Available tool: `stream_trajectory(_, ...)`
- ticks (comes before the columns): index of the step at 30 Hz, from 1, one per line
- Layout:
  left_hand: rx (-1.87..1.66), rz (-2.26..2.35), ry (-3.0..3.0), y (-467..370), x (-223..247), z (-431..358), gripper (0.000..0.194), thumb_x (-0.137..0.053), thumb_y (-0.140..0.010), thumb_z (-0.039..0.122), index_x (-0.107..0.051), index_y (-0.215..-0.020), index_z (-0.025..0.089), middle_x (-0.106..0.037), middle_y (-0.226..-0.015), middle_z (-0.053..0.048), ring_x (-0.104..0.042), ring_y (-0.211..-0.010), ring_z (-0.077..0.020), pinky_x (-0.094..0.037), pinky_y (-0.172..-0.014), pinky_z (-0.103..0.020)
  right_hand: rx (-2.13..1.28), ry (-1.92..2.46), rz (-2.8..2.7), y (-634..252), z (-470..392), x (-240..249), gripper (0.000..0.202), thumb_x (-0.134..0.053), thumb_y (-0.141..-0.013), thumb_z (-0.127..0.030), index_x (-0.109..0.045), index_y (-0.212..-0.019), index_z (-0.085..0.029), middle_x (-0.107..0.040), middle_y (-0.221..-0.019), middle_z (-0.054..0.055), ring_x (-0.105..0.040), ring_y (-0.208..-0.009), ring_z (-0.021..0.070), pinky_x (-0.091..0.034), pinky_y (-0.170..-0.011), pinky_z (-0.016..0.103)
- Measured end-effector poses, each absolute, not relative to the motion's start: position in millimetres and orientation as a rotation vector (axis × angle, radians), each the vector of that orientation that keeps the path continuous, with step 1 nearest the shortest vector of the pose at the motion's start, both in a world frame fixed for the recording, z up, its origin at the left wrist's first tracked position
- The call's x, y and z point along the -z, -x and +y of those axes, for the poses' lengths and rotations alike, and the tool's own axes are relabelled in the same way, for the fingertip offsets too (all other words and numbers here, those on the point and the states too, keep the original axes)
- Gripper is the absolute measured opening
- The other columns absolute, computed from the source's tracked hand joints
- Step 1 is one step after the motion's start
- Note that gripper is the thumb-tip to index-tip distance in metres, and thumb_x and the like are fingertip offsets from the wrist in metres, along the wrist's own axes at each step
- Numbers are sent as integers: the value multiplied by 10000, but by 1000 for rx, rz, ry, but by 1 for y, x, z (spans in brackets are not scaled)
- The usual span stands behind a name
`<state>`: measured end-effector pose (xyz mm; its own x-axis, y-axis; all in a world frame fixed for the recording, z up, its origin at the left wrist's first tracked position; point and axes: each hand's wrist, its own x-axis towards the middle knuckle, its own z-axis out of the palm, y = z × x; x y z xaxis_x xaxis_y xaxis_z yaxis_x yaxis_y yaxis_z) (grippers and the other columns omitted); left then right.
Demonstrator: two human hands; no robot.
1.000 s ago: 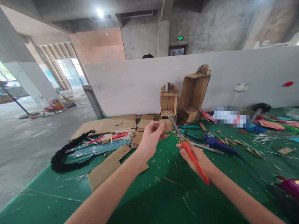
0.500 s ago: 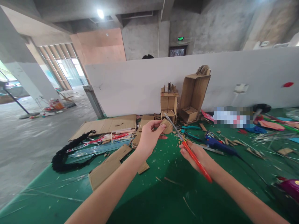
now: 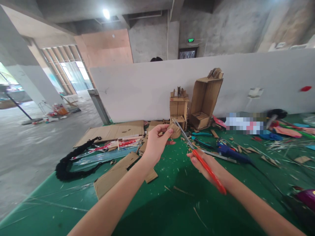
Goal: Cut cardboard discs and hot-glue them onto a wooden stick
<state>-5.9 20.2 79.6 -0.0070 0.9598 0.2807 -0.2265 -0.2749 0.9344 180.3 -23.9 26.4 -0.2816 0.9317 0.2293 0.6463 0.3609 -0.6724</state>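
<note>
Between the thumb and fingers of my left hand [image 3: 157,141] is a small rounded cardboard piece [image 3: 175,131]. My right hand [image 3: 204,164] is closed around a pair of red-handled scissors [image 3: 205,167]. Their metal blades point up and left and lie along the right edge of the cardboard piece; whether they touch it I cannot tell. Behind my hands stand a small cardboard structure [image 3: 178,106] with upright bits on top and a taller open cardboard box structure [image 3: 206,101] with a round piece on top.
Cardboard sheets [image 3: 115,131], a black braided cord [image 3: 66,167] and plastic-wrapped sticks [image 3: 98,157] lie to the left on the green table [image 3: 157,209]. To the right are teal-handled pliers [image 3: 200,141] and a blue glue gun [image 3: 231,153] with its cable. A white partition [image 3: 137,91] borders the back.
The cardboard piece has turned slightly and shifted a little to the left in my left hand. The scissors have hardly moved. The view has shifted slightly.
</note>
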Motion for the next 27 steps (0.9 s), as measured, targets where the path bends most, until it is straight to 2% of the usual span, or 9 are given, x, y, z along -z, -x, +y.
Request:
stream_trajectory(11,-1500,879,-1246,7,-79,20,282,-716,-670,283,-624,-891,134,-604,-804,-26,-575,-682,-129,-556,-511,-261,-332,1548,-2061,-179,-23,-28,378,-351,-885,-529,-400,-649,-238,-563,-556,13,-549,-505,176,-380,-512,278)
stream_trajectory(17,-1499,811,-1177,-2,-75,16,277,-684,-718,313,-604,-909,128,-607,-848,-46,-588,-739,-134,-571,-559,-265,-194,1561,-1900,-176,-19,-25,417,-355,-863,-539,-438,-586,-238,-519,-471,14,-537,-453,185,-367,-480,282)
stream_trajectory(24,-1478,863,-1138,-1,-74,18,195,-576,-811,273,-528,-964,162,-593,-898,-50,-628,-640,-127,-558,-496,-267,-389,1490,-1929,-187,-15,-21,423,-373,-856,-545,-576,-726,-198,-618,-580,41,-605,-520,197,-440,-489,290)
stream_trajectory(27,-1461,830,-1147,3,-80,19,191,-543,-818,213,-516,-1001,166,-579,-990,-75,-642,-724,-149,-571,-534,-283,-474,1418,-2040,-190,-15,-21,455,-327,-868,-552,-577,-877,-173,-646,-722,71,-629,-642,221,-479,-573,331)
